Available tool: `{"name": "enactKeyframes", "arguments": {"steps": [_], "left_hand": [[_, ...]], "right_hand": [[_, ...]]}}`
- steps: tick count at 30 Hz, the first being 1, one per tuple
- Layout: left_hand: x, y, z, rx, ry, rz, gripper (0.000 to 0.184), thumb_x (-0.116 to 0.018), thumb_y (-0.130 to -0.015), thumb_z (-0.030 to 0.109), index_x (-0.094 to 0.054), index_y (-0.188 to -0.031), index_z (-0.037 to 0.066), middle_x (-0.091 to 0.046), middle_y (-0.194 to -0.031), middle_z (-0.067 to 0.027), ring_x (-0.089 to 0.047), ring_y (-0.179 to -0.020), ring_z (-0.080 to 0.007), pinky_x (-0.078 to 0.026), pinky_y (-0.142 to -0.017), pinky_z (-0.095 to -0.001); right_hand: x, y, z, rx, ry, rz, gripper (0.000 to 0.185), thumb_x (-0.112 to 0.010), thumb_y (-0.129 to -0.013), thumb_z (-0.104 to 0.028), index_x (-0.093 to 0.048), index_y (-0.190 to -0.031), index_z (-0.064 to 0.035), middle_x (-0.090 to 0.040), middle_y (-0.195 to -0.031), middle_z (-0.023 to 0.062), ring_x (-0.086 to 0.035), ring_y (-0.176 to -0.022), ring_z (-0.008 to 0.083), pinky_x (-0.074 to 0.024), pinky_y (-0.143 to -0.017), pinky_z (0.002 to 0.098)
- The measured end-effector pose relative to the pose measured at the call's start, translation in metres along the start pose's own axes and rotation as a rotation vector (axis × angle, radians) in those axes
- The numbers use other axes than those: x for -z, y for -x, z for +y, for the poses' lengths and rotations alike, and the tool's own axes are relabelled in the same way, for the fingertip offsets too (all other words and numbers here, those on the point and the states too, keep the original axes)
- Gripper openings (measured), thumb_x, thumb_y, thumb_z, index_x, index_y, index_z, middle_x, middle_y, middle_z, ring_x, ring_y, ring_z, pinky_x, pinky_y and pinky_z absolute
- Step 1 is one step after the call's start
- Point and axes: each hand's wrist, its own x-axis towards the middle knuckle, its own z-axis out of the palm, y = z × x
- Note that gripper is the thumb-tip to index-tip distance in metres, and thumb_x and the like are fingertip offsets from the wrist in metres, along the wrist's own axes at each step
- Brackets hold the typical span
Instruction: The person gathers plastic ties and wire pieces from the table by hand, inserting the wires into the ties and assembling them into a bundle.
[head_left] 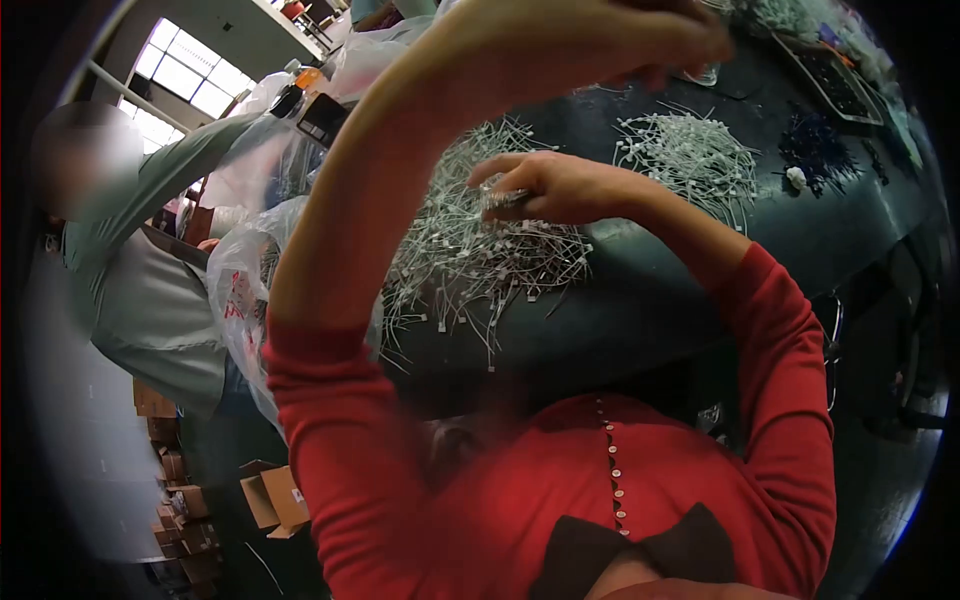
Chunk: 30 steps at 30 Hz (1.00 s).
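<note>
Right hand (562,188) of the red-sleeved worker: palm down over a large, loose pile of thin white cables with small white connectors (530,255). Its fingers are curved around a small pale-and-dark item; from here I cannot tell whether that item is gripped. Left hand (660,42): extended far across the dark-topped desk (650,295), blurred; I cannot tell whether it is open or closed. The large pile lies on the desk beneath the right hand and beside the left forearm. A smaller pile of similar white cables (690,150) sits beyond the right wrist, with a dark blue bristly bundle (812,152) to its right. To the worker's left: a clear plastic bag with red printing (238,300) and a co-worker in a grey-green garment (155,310).
</note>
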Motion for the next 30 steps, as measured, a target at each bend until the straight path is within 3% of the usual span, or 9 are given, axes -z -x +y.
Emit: {"name": "enactKeyframes", "arguments": {"steps": [1, 2, 3, 5, 9, 12, 14, 24, 30], "left_hand": [[0.041, -0.076, -0.072, -0.012, 0.01, -0.009, 0.021, -0.064, -0.086, 0.016, -0.069, -0.101, 0.003, -0.07, -0.083, -0.0073, -0.064, -0.07, -0.0115, -0.053, -0.065, -0.024], [0.044, -0.045, -0.144, -0.016, -0.085, 0.043, 0.019, -0.06, -0.089, 0.009, -0.066, -0.104, 0.0, -0.065, -0.083, -0.0056, -0.059, -0.07, -0.0068, -0.048, -0.061, -0.0199], [0.031, -0.023, -0.149, 0.167, 0.154, 0.085, 0.015, -0.06, -0.088, 0.007, -0.067, -0.099, -0.001, -0.065, -0.083, -0.0043, -0.059, -0.07, -0.0066, -0.048, -0.061, -0.0195], [-0.001, 0.013, -0.164, 0.205, 0.014, 0.164, 0.015, -0.063, -0.086, 0.006, -0.066, -0.099, 0.0, -0.065, -0.082, -0.0041, -0.06, -0.071, -0.0081, -0.049, -0.064, -0.0229], [-0.083, 0.058, -0.18, -0.039, -0.227, 0.005, 0.027, -0.068, -0.078, 0.009, -0.064, -0.104, 0.006, -0.062, -0.106, -0.0113, -0.06, -0.096, -0.0287, -0.049, -0.082, -0.0386], [-0.115, 0.061, -0.193, -0.037, -0.494, -0.102, 0.044, -0.067, -0.08, 0.022, -0.055, -0.12, 0.009, -0.052, -0.126, -0.0097, -0.046, -0.122, -0.028, -0.032, -0.104, -0.0444], [-0.12, 0.06, -0.202, 0.079, -0.601, -0.175, 0.05, -0.062, -0.083, 0.031, -0.051, -0.128, 0.011, -0.046, -0.135, -0.0089, -0.036, -0.132, -0.028, -0.018, -0.111, -0.046], [-0.107, 0.069, -0.214, 0.287, -0.695, -0.064, 0.055, -0.057, -0.085, 0.039, -0.05, -0.13, 0.008, -0.046, -0.137, -0.0102, -0.038, -0.13, -0.0286, -0.018, -0.111, -0.0472], [-0.105, 0.073, -0.218, 0.299, -0.708, -0.069, 0.059, -0.054, -0.086, 0.045, -0.047, -0.133, 0.01, -0.043, -0.14, -0.0105, -0.035, -0.132, -0.0275, -0.016, -0.111, -0.0463]], "right_hand": [[0.002, 0.005, 0.007, 0.044, -0.057, 0.089, 0.028, -0.06, -0.09, -0.03, -0.066, -0.088, -0.0036, -0.052, -0.129, 0.0107, -0.063, -0.088, 0.0206, -0.0481, -0.076, 0.034], [0.008, 0.015, 0.014, -0.226, -0.19, 0.049, 0.024, -0.062, -0.089, -0.026, -0.067, -0.092, -0.0028, -0.063, -0.108, 0.008, -0.062, -0.083, 0.0148, -0.048, -0.074, 0.0306], [0.004, 0.017, 0.037, -0.155, -0.285, 0.118, 0.022, -0.062, -0.089, -0.023, -0.067, -0.094, -0.0021, -0.065, -0.099, 0.0064, -0.061, -0.08, 0.0131, -0.048, -0.073, 0.0293], [0.006, 0.023, 0.047, -0.014, -0.375, 0.12, 0.019, -0.061, -0.09, -0.018, -0.067, -0.094, -0.0003, -0.067, -0.077, 0.0035, -0.059, -0.074, 0.011, -0.0481, -0.072, 0.0267], [0.001, 0.033, 0.051, -0.191, -0.502, 0.327, 0.018, -0.057, -0.088, -0.006, -0.062, -0.105, 0.0002, -0.067, -0.089, 0.0064, -0.061, -0.077, 0.0119, -0.0495, -0.075, 0.0259], [-0.01, 0.064, 0.063, -0.083, 0.075, 0.646, 0.018, -0.061, -0.081, -0.013, -0.062, -0.098, -0.0071, -0.065, -0.078, 0.0145, -0.065, -0.074, 0.0312, -0.0495, -0.062, 0.0374], [-0.011, 0.089, 0.055, -0.023, 0.471, 0.606, 0.017, -0.058, -0.082, -0.013, -0.059, -0.098, -0.0086, -0.061, -0.077, 0.0094, -0.064, -0.071, 0.0287, -0.0505, -0.057, 0.0383], [-0.032, 0.099, 0.052, -0.138, 0.558, 0.49, 0.021, -0.053, -0.078, -0.01, -0.058, -0.099, -0.0097, -0.056, -0.082, 0.0066, -0.064, -0.072, 0.0249, -0.0513, -0.054, 0.0351], [-0.03, 0.094, 0.046, -0.203, 0.493, 0.557, 0.036, -0.057, -0.07, 0.005, -0.061, -0.104, -0.0077, -0.062, -0.095, 0.0099, -0.065, -0.076, 0.028, -0.0536, -0.06, 0.0345]]}}
